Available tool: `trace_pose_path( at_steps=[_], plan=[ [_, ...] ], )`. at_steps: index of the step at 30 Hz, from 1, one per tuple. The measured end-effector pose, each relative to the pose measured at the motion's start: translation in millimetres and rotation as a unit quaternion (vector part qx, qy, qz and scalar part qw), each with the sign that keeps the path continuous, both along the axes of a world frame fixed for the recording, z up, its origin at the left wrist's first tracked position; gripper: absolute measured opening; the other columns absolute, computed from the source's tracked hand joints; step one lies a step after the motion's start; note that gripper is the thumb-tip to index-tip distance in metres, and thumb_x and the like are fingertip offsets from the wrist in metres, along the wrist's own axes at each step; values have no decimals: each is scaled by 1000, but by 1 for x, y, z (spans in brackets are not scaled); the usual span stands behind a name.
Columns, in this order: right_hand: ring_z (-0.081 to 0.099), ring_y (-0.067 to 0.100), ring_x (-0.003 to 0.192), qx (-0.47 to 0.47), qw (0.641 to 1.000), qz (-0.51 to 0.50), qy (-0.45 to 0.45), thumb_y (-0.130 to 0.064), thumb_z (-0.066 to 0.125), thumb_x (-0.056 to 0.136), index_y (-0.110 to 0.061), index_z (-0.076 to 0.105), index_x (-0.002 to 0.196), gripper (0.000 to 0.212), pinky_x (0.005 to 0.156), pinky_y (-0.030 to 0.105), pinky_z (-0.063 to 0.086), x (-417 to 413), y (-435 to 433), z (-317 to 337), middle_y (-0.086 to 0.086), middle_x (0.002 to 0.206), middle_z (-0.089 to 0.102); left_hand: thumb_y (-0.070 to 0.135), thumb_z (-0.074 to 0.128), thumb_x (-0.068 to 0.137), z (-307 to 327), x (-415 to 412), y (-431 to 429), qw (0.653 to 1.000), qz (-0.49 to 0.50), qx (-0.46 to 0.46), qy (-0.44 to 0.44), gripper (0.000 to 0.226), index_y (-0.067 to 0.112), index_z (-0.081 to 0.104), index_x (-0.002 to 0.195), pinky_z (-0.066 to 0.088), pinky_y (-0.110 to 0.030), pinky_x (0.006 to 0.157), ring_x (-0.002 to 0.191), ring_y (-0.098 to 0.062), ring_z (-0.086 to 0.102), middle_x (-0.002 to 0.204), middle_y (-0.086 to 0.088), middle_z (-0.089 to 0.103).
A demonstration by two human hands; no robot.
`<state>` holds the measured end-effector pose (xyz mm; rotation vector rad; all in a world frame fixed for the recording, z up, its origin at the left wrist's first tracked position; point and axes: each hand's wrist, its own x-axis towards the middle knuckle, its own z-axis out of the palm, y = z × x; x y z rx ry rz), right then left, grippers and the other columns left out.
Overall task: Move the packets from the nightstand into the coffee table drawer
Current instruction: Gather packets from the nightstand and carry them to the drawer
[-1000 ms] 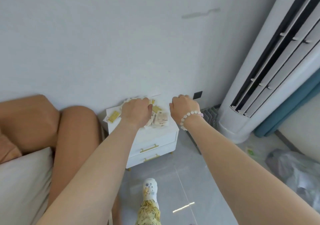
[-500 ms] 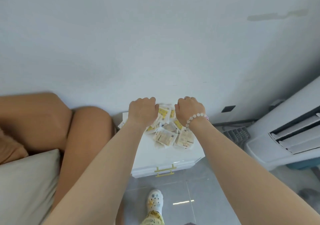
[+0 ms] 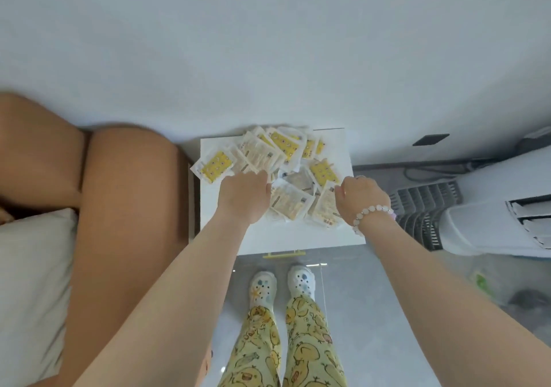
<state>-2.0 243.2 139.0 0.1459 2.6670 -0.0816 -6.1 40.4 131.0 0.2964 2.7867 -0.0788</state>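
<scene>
Packets (image 3: 287, 204) lay in a loose heap on the nightstand (image 3: 298, 237), toward its back; none had left it yet. Half a second before, our two hands sat close together on the heap; now they stood apart, the left hand (image 3: 243, 198) at the heap's near left edge and the right hand (image 3: 362, 198) at its right edge, so most packets lay between them. We judged this as the gathering step, the hands bracketing the heap to draw it together; the drawer was not in view. Both hands were knuckles-up with fingers curled down at the packets; the fingertips were hidden, so we could not tell if they pinched anything or only pressed. One yellow packet (image 3: 215, 166) hung over the nightstand's left edge, beyond the left hand; it could be missed.
</scene>
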Motion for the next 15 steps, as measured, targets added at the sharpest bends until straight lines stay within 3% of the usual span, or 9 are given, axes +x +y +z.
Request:
trace_pose_path(
  at_steps=[10,12,15],
  plan=[
    [54,29,107,29,989,-106,-97,-39,24,100,-6,56,115,48,72,35,40,-9,35,-139,11,111,58,27,27,102,-127,-2,30,997,14,-22,-75,30,11,50,113,31,-31,62,84,-26,56,82,-3,49],
    [54,33,109,-3,974,-201,-109,-50,29,97,-5,51,120,55,76,37,42,-8,34,-165,14,114,58,28,29,101,-151,1,33,995,36,-14,-87,29,11,50,111,32,-31,61,76,-24,48,80,-1,45],
    [55,34,111,-104,913,-377,-118,-64,42,87,-5,37,128,72,80,39,42,-11,28,-192,13,120,57,30,30,101,-179,3,38,990,97,12,-98,30,10,50,110,34,-31,61,77,-25,51,85,-3,53]
  ],
)
